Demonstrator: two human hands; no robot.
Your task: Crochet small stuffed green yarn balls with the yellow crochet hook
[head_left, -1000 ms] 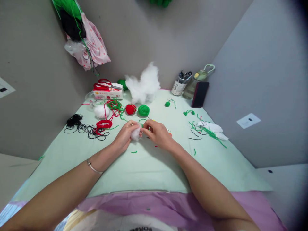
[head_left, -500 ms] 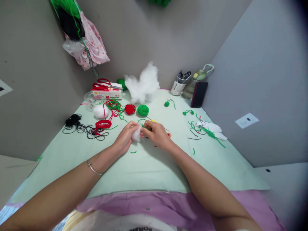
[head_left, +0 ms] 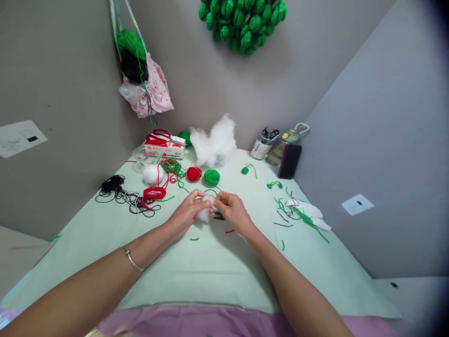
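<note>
Above the middle of the table, my left hand (head_left: pixel 191 209) is closed on a tuft of white stuffing (head_left: pixel 203 215), which bulges out below the fingers and up by the thumb. My right hand (head_left: pixel 231 210) meets it from the right, its fingertips pinched together against the edge of the tuft. What those fingertips hold is hidden. A green yarn end (head_left: pixel 210 191) curves just beyond the hands. Behind them sit a green yarn ball (head_left: pixel 212 177) and a red yarn ball (head_left: pixel 194 174). A large heap of white stuffing (head_left: pixel 215 140) rests against the wall.
Left are a white yarn ball (head_left: pixel 153 174), tangled black yarn (head_left: pixel 112 183) and red-handled scissors (head_left: pixel 159 137) on a tissue box (head_left: pixel 164 150). Right are a pen jar (head_left: pixel 261 146), a bottle (head_left: pixel 278 150), a phone (head_left: pixel 290 161) and yarn scraps (head_left: pixel 308 217). Green crocheted pieces (head_left: pixel 243 21) hang above.
The camera has tilted up, bringing the hanging green pieces into fuller view. My hands stay together at the stuffing; the green showing in my right fingers before is now mostly hidden.
</note>
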